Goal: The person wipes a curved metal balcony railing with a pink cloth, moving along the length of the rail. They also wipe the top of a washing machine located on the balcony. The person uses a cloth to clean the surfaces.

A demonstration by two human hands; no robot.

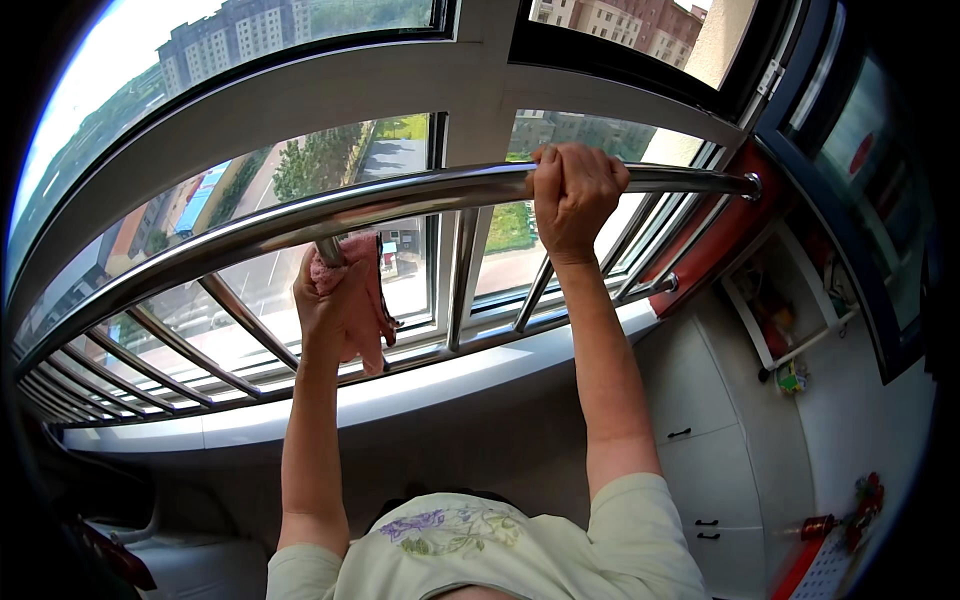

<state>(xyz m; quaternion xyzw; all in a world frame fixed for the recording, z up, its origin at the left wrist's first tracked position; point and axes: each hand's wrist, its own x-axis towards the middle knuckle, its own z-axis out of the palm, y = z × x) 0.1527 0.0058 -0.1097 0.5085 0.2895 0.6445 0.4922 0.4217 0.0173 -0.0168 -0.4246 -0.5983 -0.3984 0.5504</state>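
Note:
My left hand (324, 289) is closed around a pink cloth (361, 304), which is wrapped about an upright metal bar (328, 250) just beneath the top rail. The cloth's loose part, with a dark patterned edge, hangs down to the right of the hand. My right hand (576, 191) grips the shiny metal top rail (450, 186) of the window guard, farther right, with its fingers over the rail. Several upright bars run from the top rail down to a lower rail (495, 339). Behind the guard stand window panes in a pale frame (480, 90).
A white windowsill (480, 371) runs below the guard. At the right an inward-opened window sash (825, 195) hangs near a white shelf unit (750, 300) and white cabinets (712, 472). A pale covered surface (195, 566) is at the lower left.

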